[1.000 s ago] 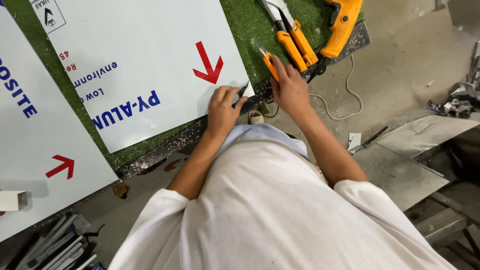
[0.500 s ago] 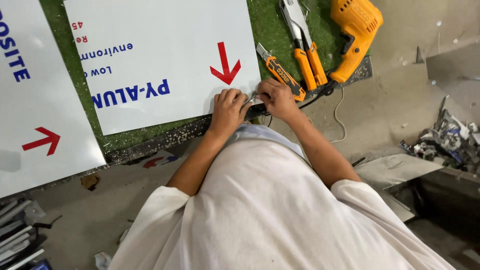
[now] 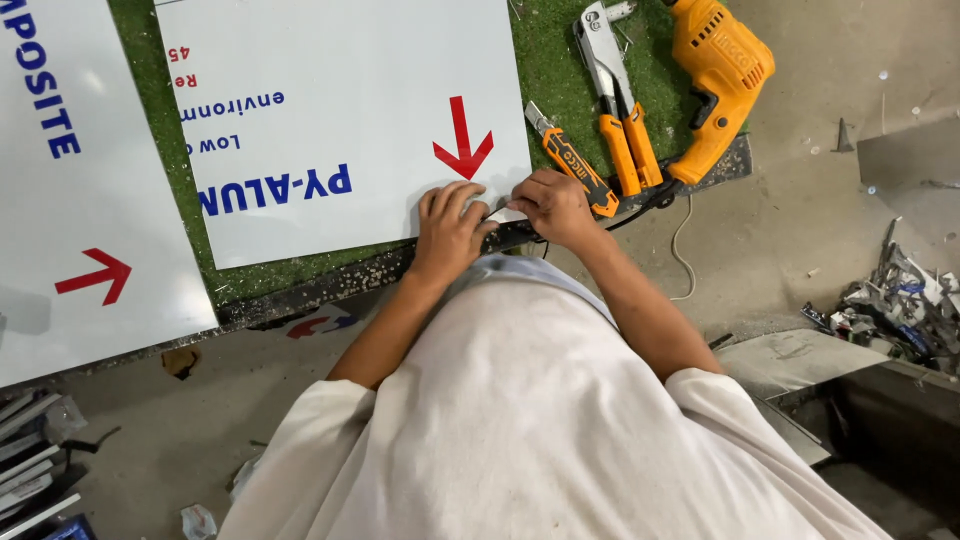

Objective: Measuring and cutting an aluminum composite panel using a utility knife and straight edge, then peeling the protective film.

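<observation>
The white panel's (image 3: 340,110) near right corner is pinched by both hands: left hand (image 3: 447,228) pressed flat on top, right hand (image 3: 550,205) curled at the edge, over the green mat (image 3: 555,70).

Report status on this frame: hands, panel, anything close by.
Left hand flat on the white panel near its corner. Right hand pinching at that corner, grip unclear. Utility knife, riveter and drill lie just right, untouched.
</observation>
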